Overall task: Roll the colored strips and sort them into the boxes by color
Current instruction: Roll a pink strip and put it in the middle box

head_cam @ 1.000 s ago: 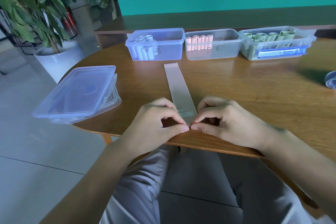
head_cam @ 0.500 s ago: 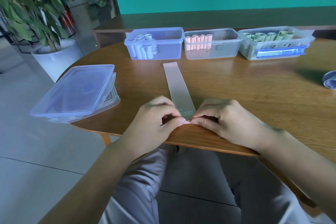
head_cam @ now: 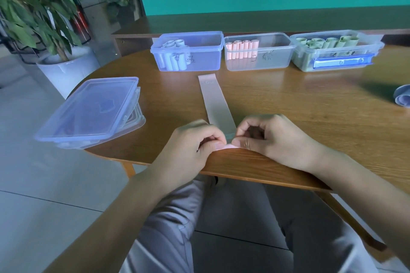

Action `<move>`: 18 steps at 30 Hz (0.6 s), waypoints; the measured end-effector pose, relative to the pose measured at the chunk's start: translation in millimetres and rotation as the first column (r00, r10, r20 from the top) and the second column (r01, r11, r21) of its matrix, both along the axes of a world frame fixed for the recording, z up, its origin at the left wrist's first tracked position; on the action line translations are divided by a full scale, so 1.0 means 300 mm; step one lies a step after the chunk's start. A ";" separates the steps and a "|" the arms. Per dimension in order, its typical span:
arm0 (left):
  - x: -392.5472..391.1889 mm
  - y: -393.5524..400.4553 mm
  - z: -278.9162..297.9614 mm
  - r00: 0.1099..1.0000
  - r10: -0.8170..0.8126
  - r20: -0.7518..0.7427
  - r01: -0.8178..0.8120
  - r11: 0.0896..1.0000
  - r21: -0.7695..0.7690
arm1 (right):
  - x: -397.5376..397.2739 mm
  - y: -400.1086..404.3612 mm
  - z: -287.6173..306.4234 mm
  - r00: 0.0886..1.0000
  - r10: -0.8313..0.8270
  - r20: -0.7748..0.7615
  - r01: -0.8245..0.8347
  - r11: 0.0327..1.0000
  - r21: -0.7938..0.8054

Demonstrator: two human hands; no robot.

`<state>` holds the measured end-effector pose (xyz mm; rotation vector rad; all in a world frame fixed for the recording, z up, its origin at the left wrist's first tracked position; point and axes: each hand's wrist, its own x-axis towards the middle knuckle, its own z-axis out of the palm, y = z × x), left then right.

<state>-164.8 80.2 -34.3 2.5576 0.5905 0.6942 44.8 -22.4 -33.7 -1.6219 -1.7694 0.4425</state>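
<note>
Pink strip (head_cam: 217,104) pinched at its near end (both hands (head_cam: 195,146) (head_cam: 273,137))

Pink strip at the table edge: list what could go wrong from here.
1. Both hands, left hand and right hand, pinch the pink strip right at the table edge; a slip could drop the started roll to the floor.
2. The strip lies slightly slanted, so the roll may wind crooked.
3. The stacked lids overhang the table's left edge; a nudge might tip them off.
</note>
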 end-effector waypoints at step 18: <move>-0.004 -0.016 -0.014 0.993 0.104 0.049 -0.109 0.988 0.107 | 0.003 -0.002 -0.023 0.979 0.063 0.192 -0.085 0.990 0.110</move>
